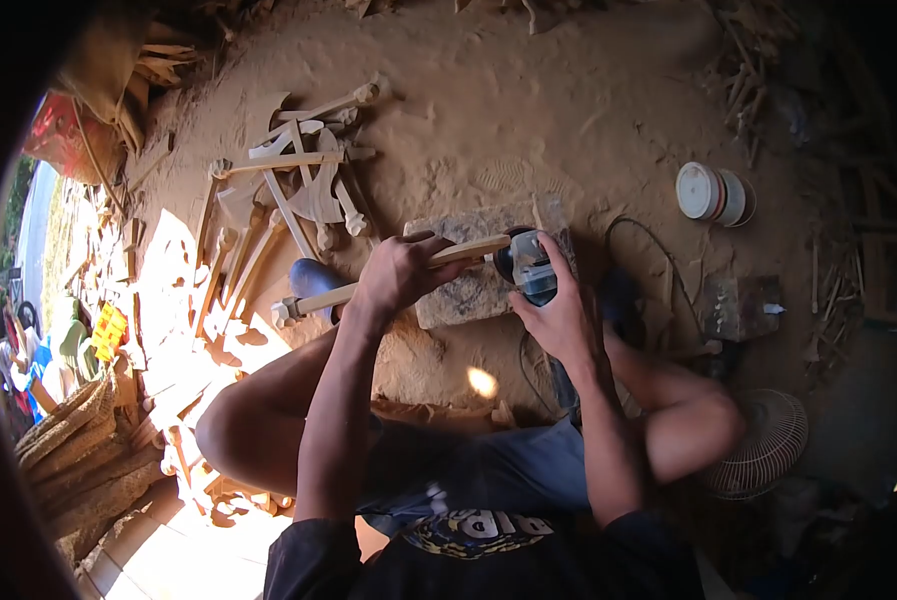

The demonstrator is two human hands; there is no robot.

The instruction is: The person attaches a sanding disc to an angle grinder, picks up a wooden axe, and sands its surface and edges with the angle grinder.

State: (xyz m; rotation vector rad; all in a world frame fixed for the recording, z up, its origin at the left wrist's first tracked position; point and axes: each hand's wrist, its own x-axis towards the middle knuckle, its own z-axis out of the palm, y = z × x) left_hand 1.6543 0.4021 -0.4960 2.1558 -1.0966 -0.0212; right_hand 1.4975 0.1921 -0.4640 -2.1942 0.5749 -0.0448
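Observation:
My left hand [393, 275] is closed around a long carved wooden handle [326, 299]. Its knobbed end points to the lower left, and its flatter end reaches toward my right hand. In my right hand [560, 315] is a power tool that looks like an angle grinder [536, 282], with a dark round head. The wood's tip lies against or very near that head; I cannot tell whether they touch. Both hands are above a worn, rough block [458, 300] on the ground between my legs.
Several knobbed wooden pieces [288, 165] lie piled at the upper left. A white bucket [703, 192] lies on the dirt at the right, near a dark cable [658, 250] and a small block [738, 307]. A round wire fan guard [765, 440] is by my right knee.

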